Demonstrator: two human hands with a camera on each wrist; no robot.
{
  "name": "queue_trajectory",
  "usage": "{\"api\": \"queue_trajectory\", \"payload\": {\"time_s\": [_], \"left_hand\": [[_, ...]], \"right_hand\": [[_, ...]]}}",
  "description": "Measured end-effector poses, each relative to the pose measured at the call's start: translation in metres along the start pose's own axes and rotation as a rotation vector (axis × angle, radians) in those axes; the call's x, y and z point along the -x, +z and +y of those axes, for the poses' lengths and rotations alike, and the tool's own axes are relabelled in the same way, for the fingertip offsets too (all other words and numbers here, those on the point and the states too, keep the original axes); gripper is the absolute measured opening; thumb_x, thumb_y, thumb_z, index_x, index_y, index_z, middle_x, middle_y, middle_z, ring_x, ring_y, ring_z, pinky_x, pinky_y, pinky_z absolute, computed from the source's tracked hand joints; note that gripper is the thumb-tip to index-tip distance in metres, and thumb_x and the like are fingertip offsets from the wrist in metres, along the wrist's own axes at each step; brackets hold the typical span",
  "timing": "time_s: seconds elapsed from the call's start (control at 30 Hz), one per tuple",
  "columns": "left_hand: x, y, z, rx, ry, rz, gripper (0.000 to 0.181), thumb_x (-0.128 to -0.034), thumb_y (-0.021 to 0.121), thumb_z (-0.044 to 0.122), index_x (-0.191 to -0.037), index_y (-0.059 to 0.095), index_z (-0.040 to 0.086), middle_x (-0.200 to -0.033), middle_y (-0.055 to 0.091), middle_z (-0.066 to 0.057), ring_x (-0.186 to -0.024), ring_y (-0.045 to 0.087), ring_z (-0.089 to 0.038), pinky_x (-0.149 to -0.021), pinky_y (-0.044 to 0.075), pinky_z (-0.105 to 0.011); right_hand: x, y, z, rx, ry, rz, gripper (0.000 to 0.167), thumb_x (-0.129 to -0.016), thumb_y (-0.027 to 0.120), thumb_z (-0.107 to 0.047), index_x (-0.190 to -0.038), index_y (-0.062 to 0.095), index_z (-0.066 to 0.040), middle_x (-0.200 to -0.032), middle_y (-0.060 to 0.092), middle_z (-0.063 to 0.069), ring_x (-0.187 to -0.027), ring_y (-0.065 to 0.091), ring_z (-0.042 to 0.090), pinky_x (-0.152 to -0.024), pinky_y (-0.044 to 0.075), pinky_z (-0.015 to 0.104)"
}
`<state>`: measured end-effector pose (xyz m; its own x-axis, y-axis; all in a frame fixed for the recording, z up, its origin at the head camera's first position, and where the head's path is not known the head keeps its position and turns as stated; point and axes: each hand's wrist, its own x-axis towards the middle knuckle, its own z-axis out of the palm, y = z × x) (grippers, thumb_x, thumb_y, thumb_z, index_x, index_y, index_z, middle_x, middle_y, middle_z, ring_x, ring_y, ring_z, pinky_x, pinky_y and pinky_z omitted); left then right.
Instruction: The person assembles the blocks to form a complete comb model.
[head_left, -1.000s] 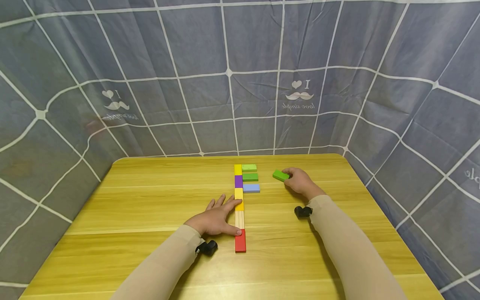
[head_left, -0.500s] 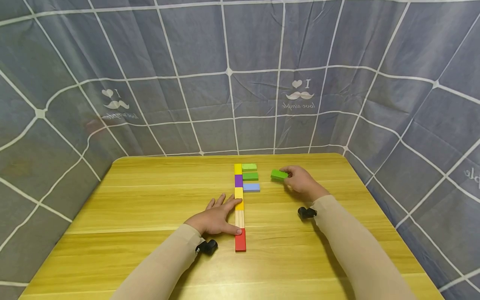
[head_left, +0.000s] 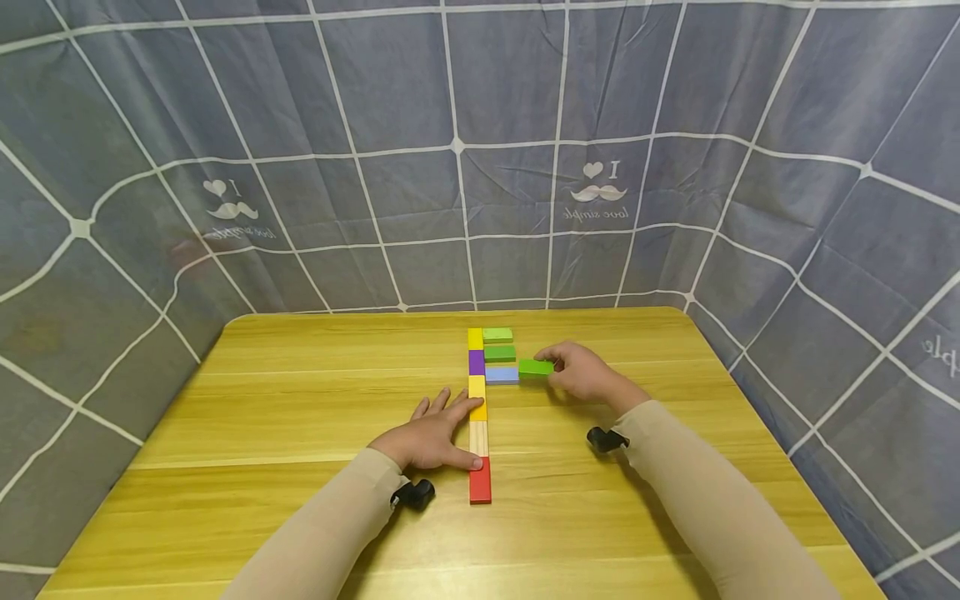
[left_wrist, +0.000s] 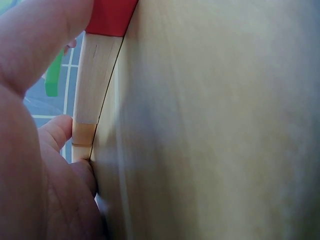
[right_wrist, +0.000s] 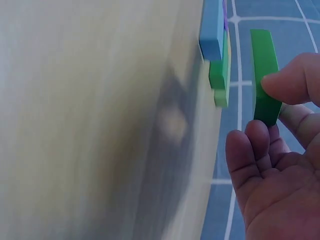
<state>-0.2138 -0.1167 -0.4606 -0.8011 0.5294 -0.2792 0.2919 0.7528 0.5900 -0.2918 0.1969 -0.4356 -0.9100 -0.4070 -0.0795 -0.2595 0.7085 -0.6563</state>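
Note:
A column of coloured blocks lies end to end on the table: yellow, a purple block (head_left: 477,362), yellow, orange, a plain wood block (head_left: 478,438) and a red block (head_left: 480,483) nearest me. My left hand (head_left: 429,435) rests beside it, fingers spread, index finger on the orange block and thumb at the red one. Three blocks jut rightward from the column: a light green block (head_left: 498,335), a darker green block (head_left: 499,354) and a blue block (head_left: 502,376). My right hand (head_left: 588,372) pinches a bright green block (right_wrist: 265,75), held above the table just right of the blue block.
The wooden table (head_left: 300,367) has a grey curtain (head_left: 360,208) with white lines behind it and at both sides. A black wrist camera (head_left: 414,495) sits on the left wrist and another black camera (head_left: 606,439) on the right.
My right hand has carried the bright green block left and nearer to me, toward the end of the blue block. The left hand has stayed in place.

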Motion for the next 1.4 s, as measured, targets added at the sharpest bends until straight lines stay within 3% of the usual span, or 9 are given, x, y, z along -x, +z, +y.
{"api": "queue_trajectory", "payload": {"time_s": [0.2, 0.3, 0.6, 0.87, 1.1, 1.4], "left_hand": [[0.000, 0.000, 0.000, -0.007, 0.000, 0.002, 0.103, -0.0824, 0.082, 0.059, -0.167, 0.031, 0.028, -0.179, 0.012, -0.004, -0.166, -0.001, -0.033, -0.132, -0.003, -0.059], [0.000, 0.000, 0.001, -0.008, 0.000, 0.001, 0.104, -0.0826, 0.082, 0.060, -0.167, 0.031, 0.028, -0.179, 0.012, -0.004, -0.166, -0.001, -0.033, -0.132, -0.003, -0.059], [0.000, 0.000, 0.000, 0.000, 0.003, 0.000, 0.104, -0.0826, 0.082, 0.060, -0.167, 0.030, 0.028, -0.179, 0.011, -0.005, -0.166, -0.003, -0.033, -0.132, -0.003, -0.060], [0.000, 0.000, 0.000, -0.011, 0.000, -0.005, 0.104, -0.0831, 0.081, 0.061, -0.167, 0.029, 0.029, -0.179, 0.013, -0.005, -0.166, -0.002, -0.033, -0.132, -0.003, -0.060], [0.000, 0.000, 0.000, -0.014, -0.001, -0.008, 0.103, -0.0834, 0.081, 0.061, -0.167, 0.029, 0.029, -0.179, 0.013, -0.006, -0.166, -0.002, -0.033, -0.132, -0.003, -0.060], [0.001, -0.001, 0.003, 0.009, -0.007, -0.012, 0.103, -0.0833, 0.082, 0.058, -0.167, 0.030, 0.028, -0.178, 0.015, -0.008, -0.166, -0.002, -0.034, -0.132, -0.004, -0.059]], "right_hand": [[0.002, 0.011, -0.009, -0.049, -0.003, -0.036, 0.050, -0.087, 0.062, 0.004, -0.136, 0.068, -0.002, -0.104, 0.064, 0.012, -0.084, 0.052, 0.020, -0.064, 0.045, 0.027], [0.003, 0.016, -0.013, -0.055, -0.008, -0.063, 0.051, -0.086, 0.062, 0.005, -0.136, 0.069, -0.002, -0.110, 0.065, 0.012, -0.080, 0.050, 0.019, -0.062, 0.043, 0.026], [0.004, 0.027, -0.021, -0.008, -0.023, -0.126, 0.049, -0.085, 0.064, 0.006, -0.133, 0.071, -0.002, -0.117, 0.069, 0.011, -0.082, 0.053, 0.017, -0.066, 0.046, 0.027], [0.001, 0.035, -0.022, -0.008, -0.045, -0.150, 0.050, -0.082, 0.064, 0.009, -0.130, 0.072, -0.001, -0.094, 0.068, 0.006, -0.074, 0.052, 0.016, -0.066, 0.046, 0.027], [-0.001, 0.039, -0.021, 0.009, -0.054, -0.168, 0.045, -0.086, 0.068, 0.007, -0.130, 0.073, -0.002, -0.092, 0.066, 0.003, -0.079, 0.054, 0.016, -0.070, 0.048, 0.027], [-0.003, 0.044, -0.023, 0.036, -0.091, -0.183, 0.044, -0.089, 0.073, 0.002, -0.132, 0.072, -0.002, -0.105, 0.072, 0.003, -0.086, 0.054, 0.016, -0.077, 0.049, 0.028]]}}
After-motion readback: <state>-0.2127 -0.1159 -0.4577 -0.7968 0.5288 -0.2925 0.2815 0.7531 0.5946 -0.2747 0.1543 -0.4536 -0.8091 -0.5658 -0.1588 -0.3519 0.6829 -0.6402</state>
